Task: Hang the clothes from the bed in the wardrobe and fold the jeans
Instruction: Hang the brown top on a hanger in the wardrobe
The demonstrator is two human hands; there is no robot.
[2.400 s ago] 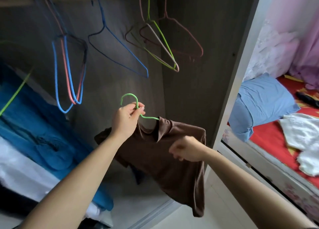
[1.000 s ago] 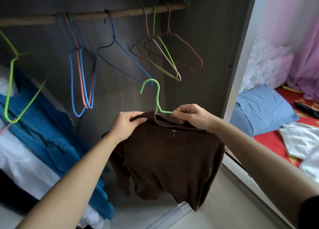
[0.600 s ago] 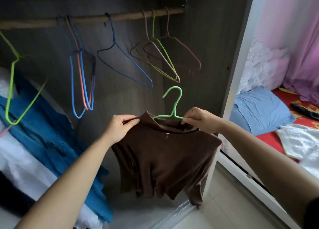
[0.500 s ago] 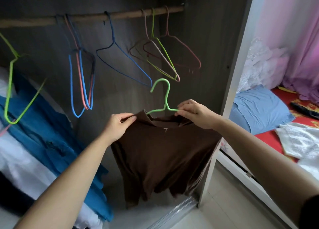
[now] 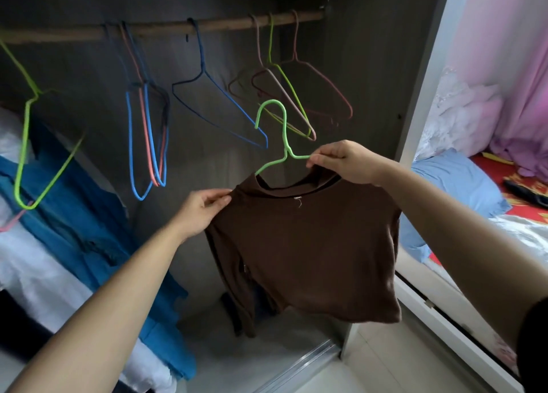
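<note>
The right hand's (image 5: 344, 163) grip pinches the right arm of the green wire hanger (image 5: 285, 132) together with the collar of the soft brown shirt (image 5: 311, 244). The left hand's (image 5: 203, 207) grip pinches the shirt's left shoulder, so the shirt hangs limp inside the open wardrobe. The hook stands upright above the right grip, the nearer of the 2. The wooden rail (image 5: 166, 31) runs left to right above and farther in, with a bare stretch up-left of the hook.

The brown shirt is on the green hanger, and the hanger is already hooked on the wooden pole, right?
Not quite. In the head view the brown long-sleeved shirt is on the light green wire hanger, but its hook hangs free below the wooden pole; the right hand pinches the hanger and the left hand pinches the shirt.
</note>
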